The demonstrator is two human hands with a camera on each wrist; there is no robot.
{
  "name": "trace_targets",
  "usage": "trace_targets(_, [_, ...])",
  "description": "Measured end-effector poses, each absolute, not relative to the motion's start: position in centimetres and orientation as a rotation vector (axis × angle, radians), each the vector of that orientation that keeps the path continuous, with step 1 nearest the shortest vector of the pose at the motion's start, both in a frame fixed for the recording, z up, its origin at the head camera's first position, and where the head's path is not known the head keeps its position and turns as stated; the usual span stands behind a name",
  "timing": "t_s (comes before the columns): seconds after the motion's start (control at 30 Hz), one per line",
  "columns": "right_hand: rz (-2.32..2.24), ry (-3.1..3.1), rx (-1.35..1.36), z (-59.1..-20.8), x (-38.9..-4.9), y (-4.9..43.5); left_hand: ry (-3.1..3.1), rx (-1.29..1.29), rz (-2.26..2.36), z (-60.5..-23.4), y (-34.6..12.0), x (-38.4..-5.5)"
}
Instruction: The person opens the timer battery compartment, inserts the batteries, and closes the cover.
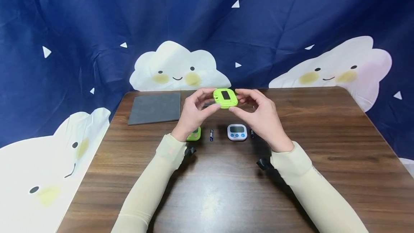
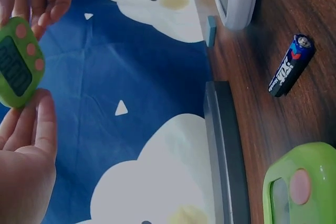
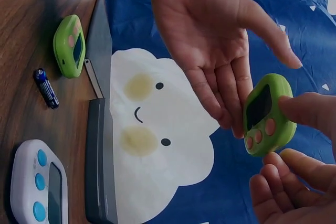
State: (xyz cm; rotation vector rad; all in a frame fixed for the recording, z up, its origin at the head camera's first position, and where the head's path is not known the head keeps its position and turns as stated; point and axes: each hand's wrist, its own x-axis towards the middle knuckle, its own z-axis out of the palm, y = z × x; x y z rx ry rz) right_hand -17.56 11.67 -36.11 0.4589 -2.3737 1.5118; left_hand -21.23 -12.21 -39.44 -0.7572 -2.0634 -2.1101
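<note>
A light green digital timer (image 1: 225,98) is held up above the table, its back with a dark rectangle facing the head view. My right hand (image 1: 262,114) pinches it between thumb and fingers at the right side. At the opposite side is my left hand (image 1: 197,110); in the right wrist view its fingers (image 3: 223,95) reach to the timer's edge, with the thumb stretched out apart from it. Both wrist views show the timer's screen (image 2: 14,66) and pink buttons. A second green timer (image 3: 69,46) lies on the table, partly behind my left wrist in the head view.
On the wooden table (image 1: 210,175) lie a white timer with blue buttons (image 1: 237,132), a blue battery (image 1: 211,135) and another battery (image 1: 252,133) beside my right hand. A dark grey flat board (image 1: 155,109) lies at the back left. A blue curtain (image 1: 207,17) hangs behind.
</note>
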Motion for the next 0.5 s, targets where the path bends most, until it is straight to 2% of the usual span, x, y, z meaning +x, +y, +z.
trace_targets(0.5, [1.523,-2.36,0.434,-36.14,-17.45,11.92,-2.069,-0.778,-2.059,-39.28,-12.4,-20.89])
